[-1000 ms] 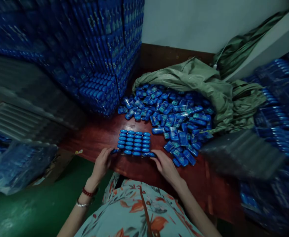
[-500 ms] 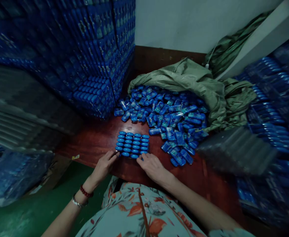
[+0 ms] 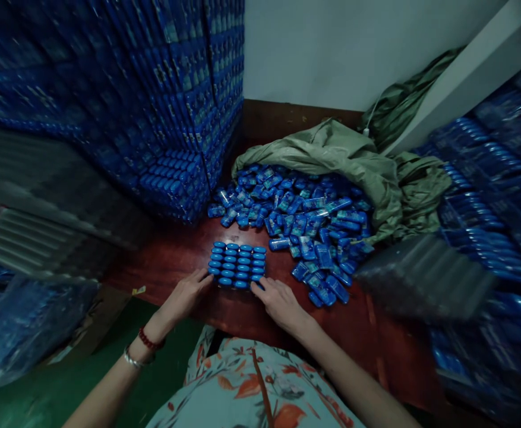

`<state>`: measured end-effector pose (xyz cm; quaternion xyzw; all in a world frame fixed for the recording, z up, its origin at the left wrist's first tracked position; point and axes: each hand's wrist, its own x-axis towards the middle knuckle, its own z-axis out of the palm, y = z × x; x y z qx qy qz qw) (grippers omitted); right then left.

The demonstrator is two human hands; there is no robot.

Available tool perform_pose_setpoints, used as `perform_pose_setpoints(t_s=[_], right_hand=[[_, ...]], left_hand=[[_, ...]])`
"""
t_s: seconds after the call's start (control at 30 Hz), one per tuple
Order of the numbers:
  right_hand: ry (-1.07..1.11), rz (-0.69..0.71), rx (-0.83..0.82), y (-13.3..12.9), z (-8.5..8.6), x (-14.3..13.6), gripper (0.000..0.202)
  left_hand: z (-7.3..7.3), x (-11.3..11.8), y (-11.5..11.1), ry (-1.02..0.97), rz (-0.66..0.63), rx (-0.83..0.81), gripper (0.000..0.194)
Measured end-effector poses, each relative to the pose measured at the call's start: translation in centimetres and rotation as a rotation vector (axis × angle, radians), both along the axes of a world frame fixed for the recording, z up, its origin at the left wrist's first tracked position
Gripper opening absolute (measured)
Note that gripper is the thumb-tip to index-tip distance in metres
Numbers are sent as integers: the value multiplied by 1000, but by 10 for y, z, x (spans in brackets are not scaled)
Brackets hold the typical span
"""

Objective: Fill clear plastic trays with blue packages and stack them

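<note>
A block of small blue packs [image 3: 237,267], set in four neat columns, lies on the reddish-brown table just in front of me. My left hand [image 3: 193,288] has its fingertips pressed together against the block's near left corner. At the near right corner, the bent fingers of my right hand [image 3: 278,300] press on the block from the other side. The undersides of the fingertips are hidden. Beyond the block, loose blue packs [image 3: 300,220] with clear glossy wrapping spill out of a green woven sack [image 3: 331,142].
Tall stacks of blue packs [image 3: 189,119] rise at the left, with grey ribbed trays [image 3: 41,249] nearer me. Another grey ribbed tray [image 3: 425,276] sits at the table's right side, beside more stacked blue packs [image 3: 487,232]. A yellow scrap [image 3: 139,290] lies at the table's left edge.
My right hand has shifted from the block's near edge outward to its right corner. My left hand stays at the left corner. The camera view has tipped slightly.
</note>
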<state>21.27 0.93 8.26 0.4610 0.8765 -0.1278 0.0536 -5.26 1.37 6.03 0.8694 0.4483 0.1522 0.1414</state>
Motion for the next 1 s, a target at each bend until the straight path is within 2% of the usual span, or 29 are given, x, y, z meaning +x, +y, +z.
perform_pose_setpoints(t_s=[0.23,0.43,0.57,0.77,0.9,1.0], right_hand=[[14,74,-3,9,4,-1,40],[28,106,-16,13,2,-1,39],[34,95,-19,13,1,-2,37],[20,126,-5,18,0,0,36],[20,111,-29,21,4,0,35],[23,95,-37,23,8,0,34]], left_hand=[[4,9,1,96,-42,-40,22],[-3,-2,8,-51,89,-52,24],[-9,-5,5,16,-3,4,29],[4,0,6,110,-108,-41,26],[13,2,11,113,-86,-115,27],[12,5,7,124,-76,-129,30]])
